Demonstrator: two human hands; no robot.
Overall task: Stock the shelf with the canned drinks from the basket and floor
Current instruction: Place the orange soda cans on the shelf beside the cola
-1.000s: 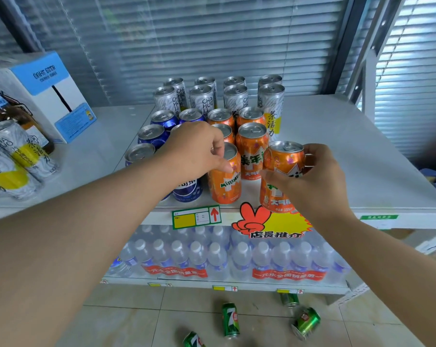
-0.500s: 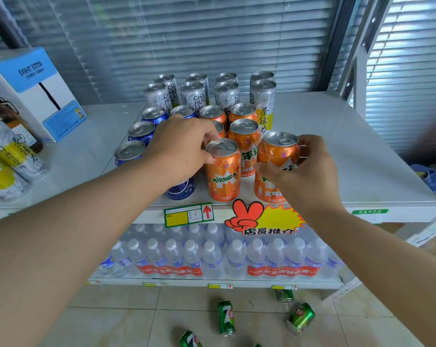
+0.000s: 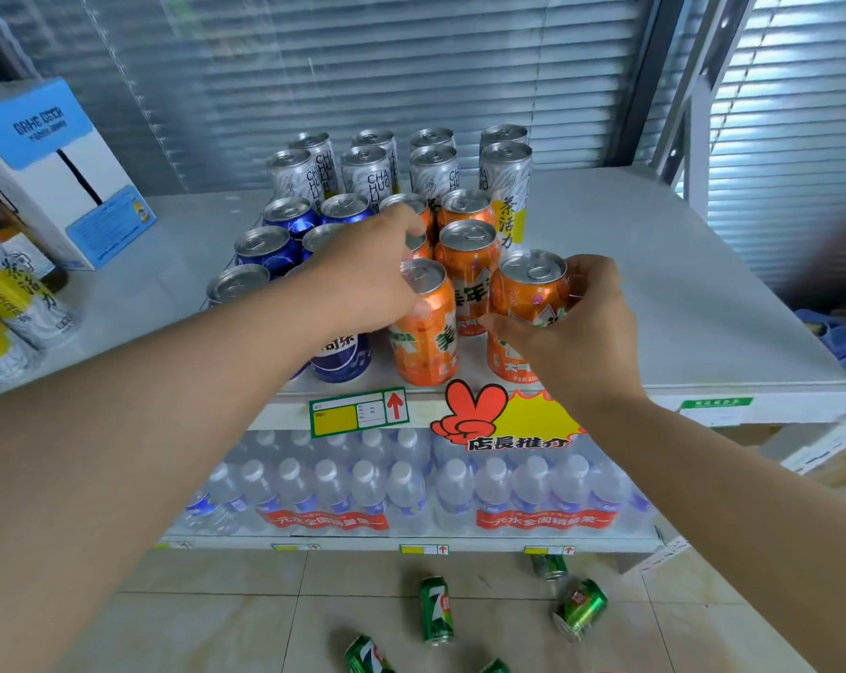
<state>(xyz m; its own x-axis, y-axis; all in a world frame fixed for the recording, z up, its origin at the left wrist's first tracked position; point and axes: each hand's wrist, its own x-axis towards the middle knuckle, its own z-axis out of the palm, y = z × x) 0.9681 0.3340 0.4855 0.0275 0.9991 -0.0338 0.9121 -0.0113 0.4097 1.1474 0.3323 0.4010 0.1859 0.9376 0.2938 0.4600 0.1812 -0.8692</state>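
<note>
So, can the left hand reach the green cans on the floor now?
Probably not yet: the left hand grips an orange can on the top shelf; the green cans lie on the floor beneath.

Left grip (image 3: pixel 363 279) holds the left orange can (image 3: pixel 426 347), right grip (image 3: pixel 576 337) the right orange can (image 3: pixel 532 291), on the shelf (image 3: pixel 678 293).

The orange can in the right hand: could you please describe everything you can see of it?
The orange can looks like glossy metal, with a silver top and pull tab and white and green print on its side. It stands roughly upright at the front edge of the upper shelf, right of the other orange cans. The right hand holds it, thumb across the front, fingers curled behind. Its base is partly hidden.
</note>
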